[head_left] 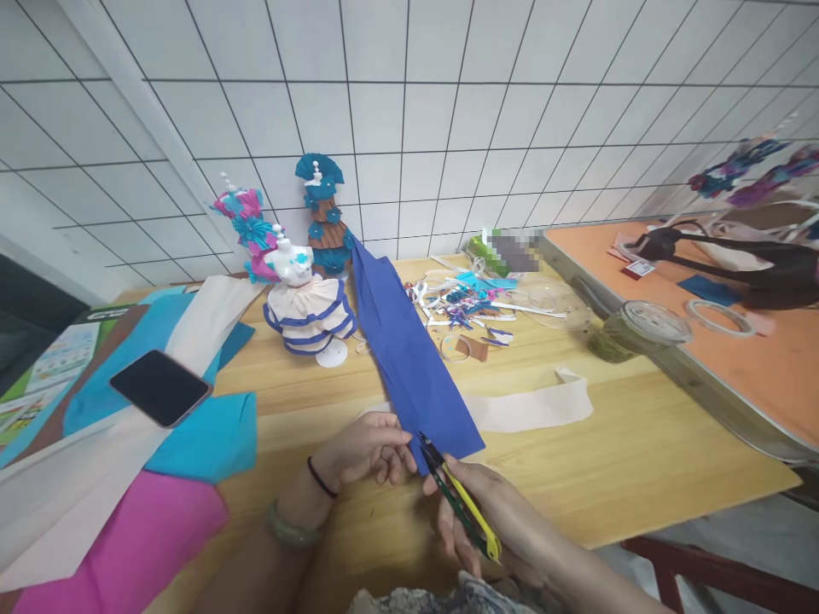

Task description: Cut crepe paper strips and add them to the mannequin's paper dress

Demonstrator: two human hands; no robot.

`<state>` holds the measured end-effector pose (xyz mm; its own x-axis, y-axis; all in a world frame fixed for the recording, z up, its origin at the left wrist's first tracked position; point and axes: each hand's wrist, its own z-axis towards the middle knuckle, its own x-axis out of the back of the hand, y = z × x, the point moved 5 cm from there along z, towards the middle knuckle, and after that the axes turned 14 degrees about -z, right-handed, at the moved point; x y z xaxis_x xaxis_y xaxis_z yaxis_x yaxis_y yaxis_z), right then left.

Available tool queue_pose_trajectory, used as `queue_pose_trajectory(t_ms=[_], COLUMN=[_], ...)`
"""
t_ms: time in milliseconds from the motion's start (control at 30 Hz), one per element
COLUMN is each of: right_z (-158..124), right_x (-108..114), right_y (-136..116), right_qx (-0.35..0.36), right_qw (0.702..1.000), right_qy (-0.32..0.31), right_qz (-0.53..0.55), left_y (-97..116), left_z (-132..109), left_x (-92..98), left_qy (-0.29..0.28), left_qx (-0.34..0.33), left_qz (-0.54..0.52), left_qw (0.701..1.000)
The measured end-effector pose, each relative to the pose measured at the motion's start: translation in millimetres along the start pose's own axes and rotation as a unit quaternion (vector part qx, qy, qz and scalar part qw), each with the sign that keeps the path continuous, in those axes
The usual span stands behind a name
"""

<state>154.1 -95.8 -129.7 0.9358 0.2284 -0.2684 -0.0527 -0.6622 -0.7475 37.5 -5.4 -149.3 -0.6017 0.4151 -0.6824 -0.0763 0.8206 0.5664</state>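
A long folded sheet of dark blue crepe paper [409, 350] stretches across the table from the dolls to its near edge. My left hand [374, 445] pinches the left side of its near end between thumb and fingers. In my right hand [477, 503] are small yellow-and-black snips [457, 495], their blades at the near end of the blue paper. Whether the blades have cut into it I cannot tell. Beneath the blue paper a cream paper strip [531, 409] runs out to the right.
Dress-form figures in paper dresses, one with a cream skirt [307, 315], stand by the wall. Paper scraps [467, 294] and a tape roll [646, 324] lie to the right. A phone [159, 388] rests on coloured paper sheets [211, 439] at left.
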Motion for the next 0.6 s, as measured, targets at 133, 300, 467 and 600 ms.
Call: queue_pose_trajectory(t_ms=[133,300,467,600], right_z=[-0.3,3.6,6.5,8.6], right_x=[0.6,-1.1,-3.4,-4.2], right_y=[-0.3,-1.1,-2.5,-9.7], right_qx=[-0.007,-0.001,0.002,0.026], right_qw=[1.0,0.999,0.998,0.993], right_qy=[0.004,0.0,0.01,0.034], right_qz=[-0.016,-0.039,-0.057,-0.11], left_y=[1.2,0.9,0.2,0.3], left_z=[-0.5,-1.2,-1.3,-1.1], left_x=[-0.2,-1.2,-1.7,-1.8], left_qy=[0.0,0.003,0.002,-0.003], left_qx=[-0.001,-0.001,-0.003,0.001], left_qz=[-0.003,-0.006,-0.002,-0.003], left_qw=[1.0,1.0,1.0,1.0])
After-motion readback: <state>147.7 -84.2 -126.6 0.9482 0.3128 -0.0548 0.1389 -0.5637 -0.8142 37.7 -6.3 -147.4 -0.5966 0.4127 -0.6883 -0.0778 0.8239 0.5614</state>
